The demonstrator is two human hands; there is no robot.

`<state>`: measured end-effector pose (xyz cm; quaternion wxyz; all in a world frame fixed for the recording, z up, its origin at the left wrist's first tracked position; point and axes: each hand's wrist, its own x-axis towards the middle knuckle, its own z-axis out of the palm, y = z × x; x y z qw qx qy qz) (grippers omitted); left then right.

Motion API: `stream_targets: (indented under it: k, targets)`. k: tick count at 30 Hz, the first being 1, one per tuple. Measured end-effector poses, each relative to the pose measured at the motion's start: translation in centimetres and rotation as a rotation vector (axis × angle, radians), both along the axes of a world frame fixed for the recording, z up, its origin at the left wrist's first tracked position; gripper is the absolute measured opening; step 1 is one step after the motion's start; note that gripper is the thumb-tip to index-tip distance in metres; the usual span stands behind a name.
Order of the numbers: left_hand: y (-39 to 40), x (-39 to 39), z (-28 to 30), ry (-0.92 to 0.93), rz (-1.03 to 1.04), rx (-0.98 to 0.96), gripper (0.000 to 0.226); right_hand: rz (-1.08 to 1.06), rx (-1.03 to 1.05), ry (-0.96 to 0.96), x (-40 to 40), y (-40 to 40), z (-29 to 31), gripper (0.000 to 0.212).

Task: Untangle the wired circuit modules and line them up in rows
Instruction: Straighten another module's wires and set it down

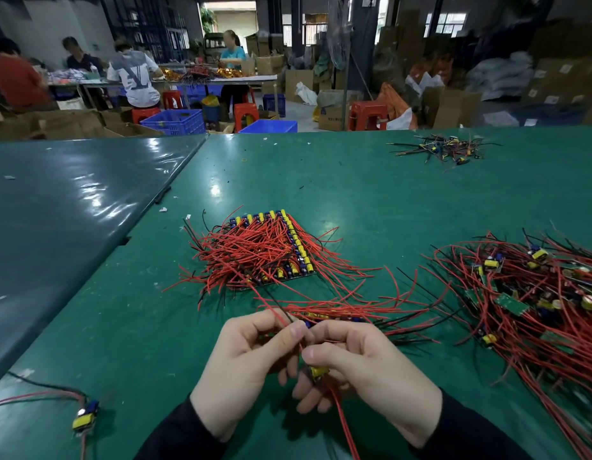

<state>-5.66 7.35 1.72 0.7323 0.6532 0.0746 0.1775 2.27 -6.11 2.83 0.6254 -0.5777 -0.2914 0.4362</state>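
Room: warehouse floor beyond the hands; cardboard boxes (454,107), blue crates (175,121), red stools (367,115), and people seated at a far work table (201,79).
Surface: green table (338,194) under both hands; a second, darker sheet (65,200) adjoins it to the left.
Tangled pile: loose heap of modules and red wires (533,303), right of the right hand, unsorted, green boards and yellow parts at all angles.
Aligned stack: block of modules in rows (271,250), ahead of the hands, yellow parts edging its far and right sides, red leads fanned out to the left and toward the hands.
Far scrap: small heap of dark wires and parts (444,148), well ahead and to the right.
Partial row: short line of modules (334,316), just beyond the fingertips, leads trailing right.
Left hand (251,366): fingers curled, thumb and forefinger pinching red and black wires (281,313) that run up toward the aligned stack.
Right hand (361,373): fingers curled round a yellow-part module (319,371), touching the left hand; a red lead (346,426) hangs down from it toward the person.
Stray module: single blue and yellow unit (85,416), well left of the left hand, near the table edge, its red and black leads running left.
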Motion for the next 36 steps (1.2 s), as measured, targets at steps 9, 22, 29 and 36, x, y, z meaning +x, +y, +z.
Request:
stream_targets:
  k: [9,22,29,36]
  targets:
    - [-0.2,0.2,-0.6,0.024,0.032,0.097,0.023,-0.095,-0.025,-0.089,-0.4,0.3,-0.7,0.004]
    - [0.0,0.0,-0.8,0.002,0.109,0.177,0.014,-0.094,-0.141,-0.161,-0.2,0.1,-0.8,0.022]
    - [0.4,-0.3,0.3,0.121,-0.046,-0.241,0.012,-0.055,-0.057,-0.087,-0.1,-0.4,0.0,0.022]
    - [0.5,-0.2,0.1,0.238,-0.049,-0.323,0.025,-0.129,0.027,-0.335,-0.1,-0.3,-0.6,0.020]
